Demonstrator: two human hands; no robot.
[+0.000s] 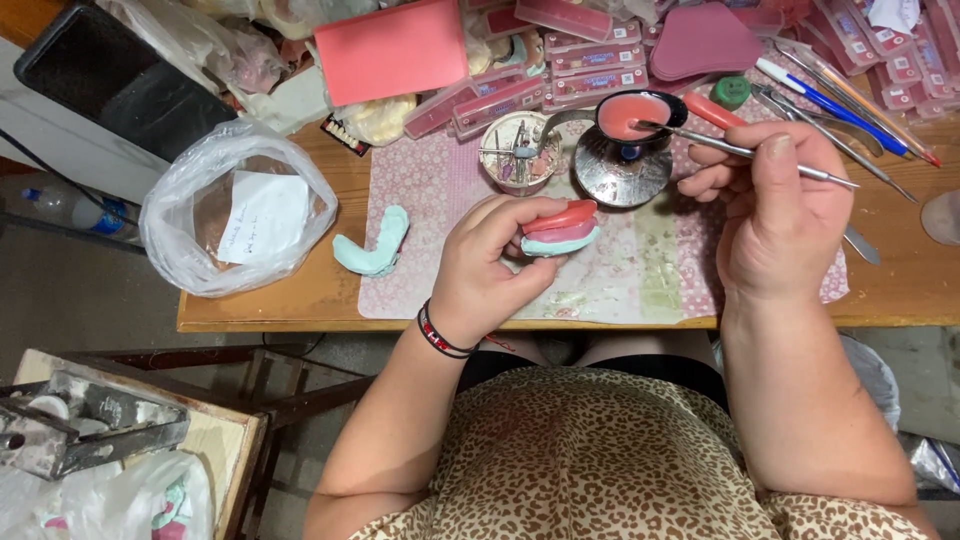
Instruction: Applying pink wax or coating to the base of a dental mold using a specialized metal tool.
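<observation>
My left hand (490,262) grips a dental model (560,229), a pale green cast topped with pink and red wax, above a floral mat (640,270). My right hand (778,205) holds a thin metal wax tool (745,152) like a pen. Its tip dips into melted pink wax in a ladle-like spoon (632,113) that rests over a round metal burner (622,170). A second pale green cast (375,245) lies on the wooden table left of the mat.
A clear plastic bag (235,210) with a paper slip sits at the table's left. A metal cup of tools (515,152) stands beside the burner. Pink boxes (590,65), a red sheet (392,48), pens and metal instruments (850,100) crowd the back.
</observation>
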